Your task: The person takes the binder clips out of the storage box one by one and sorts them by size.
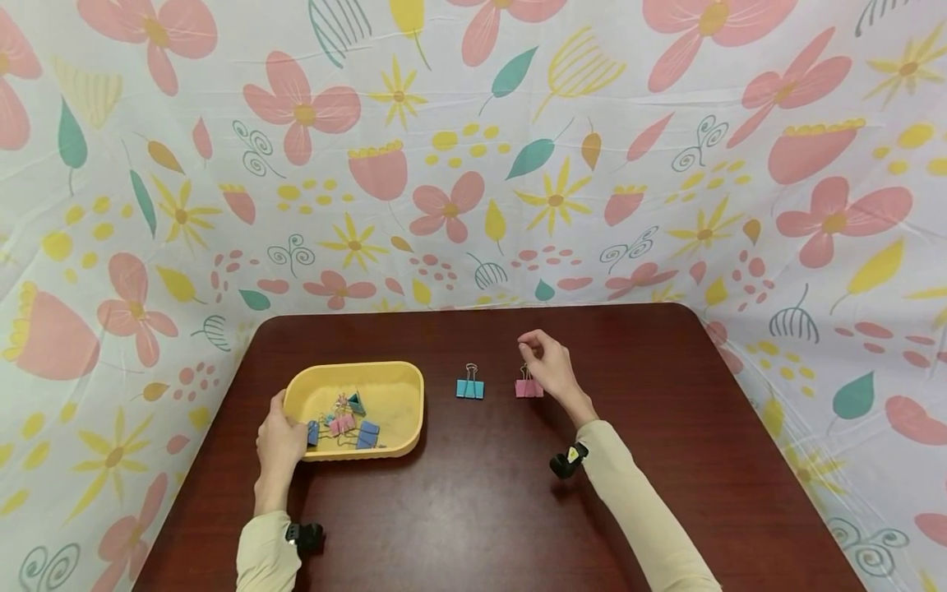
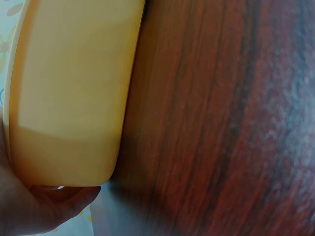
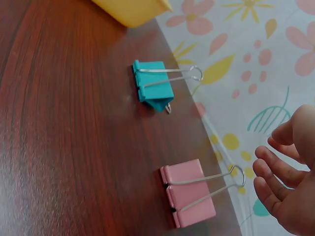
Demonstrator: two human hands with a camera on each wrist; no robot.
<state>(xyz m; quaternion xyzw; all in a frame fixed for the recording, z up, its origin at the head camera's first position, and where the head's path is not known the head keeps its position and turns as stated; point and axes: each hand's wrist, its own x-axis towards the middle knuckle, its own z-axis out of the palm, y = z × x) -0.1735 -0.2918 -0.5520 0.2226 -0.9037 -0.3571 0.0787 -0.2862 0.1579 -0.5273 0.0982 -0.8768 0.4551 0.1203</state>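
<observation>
A yellow basket [image 1: 403, 411] stands on the left of the table with several blue, pink and green binder clips inside. My left hand [image 1: 279, 440] grips its left end, thumb at the near corner; the left wrist view shows fingers [image 2: 81, 201] around the basket's wall [image 2: 69, 98]. A teal binder clip [image 1: 469, 389] [image 3: 156, 83] and a pink one [image 1: 528, 388] [image 3: 189, 194] rest side by side to the right of the basket. My right hand [image 1: 549, 366] [image 3: 290, 172] is just beyond the pink clip's wire handles, fingers bent loosely, holding nothing.
The dark wooden table [image 1: 473, 510] ends at a rounded back edge. A white cloth [image 1: 518, 247] with flowers and leaves hangs behind it and at both sides.
</observation>
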